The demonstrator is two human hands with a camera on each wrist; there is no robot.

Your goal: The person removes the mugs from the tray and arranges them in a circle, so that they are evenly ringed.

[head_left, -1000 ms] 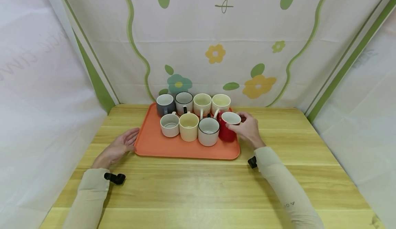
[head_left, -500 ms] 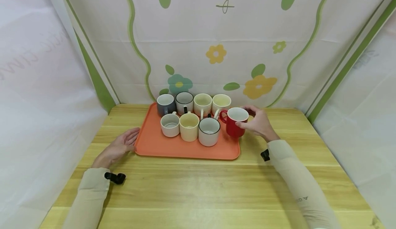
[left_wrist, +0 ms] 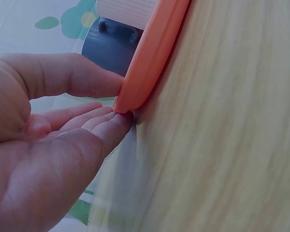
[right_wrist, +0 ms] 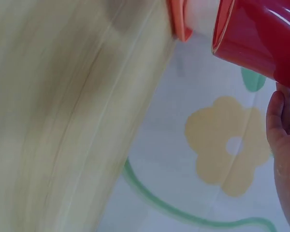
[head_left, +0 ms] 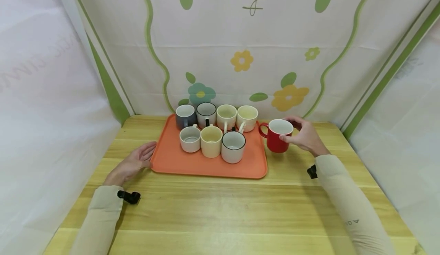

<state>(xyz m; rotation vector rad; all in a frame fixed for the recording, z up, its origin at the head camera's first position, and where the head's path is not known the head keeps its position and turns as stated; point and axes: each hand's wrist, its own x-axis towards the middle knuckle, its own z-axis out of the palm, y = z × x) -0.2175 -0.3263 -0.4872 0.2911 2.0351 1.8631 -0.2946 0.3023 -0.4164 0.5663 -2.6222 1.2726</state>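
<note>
My right hand point(head_left: 307, 135) is holding the red mug point(head_left: 277, 142) by its side, with my thumb on the near side and my fingers round the back. The red mug is upright, up off the wooden surface point(head_left: 220, 213), just to the right of the orange tray point(head_left: 185, 167). It is white inside, and its handle points at the tray.

My left hand point(head_left: 134, 160) pinches the left edge of the tray, thumb on the rim and fingertips against its underside.

Seven more cups stand on the tray. In the back row, from the left, I see a dark blue-gray cup point(head_left: 180, 122), a white cup with a black rim point(head_left: 202, 121), a cream cup point(head_left: 221, 123) and a pale yellow cup point(head_left: 251, 124). In front are a short white cup point(head_left: 190, 145), a yellow cup point(head_left: 211, 150) and a white mug with a black rim point(head_left: 232, 155). Behind it all hangs a pale cloth point(head_left: 206, 64) with flowers on it.
</note>
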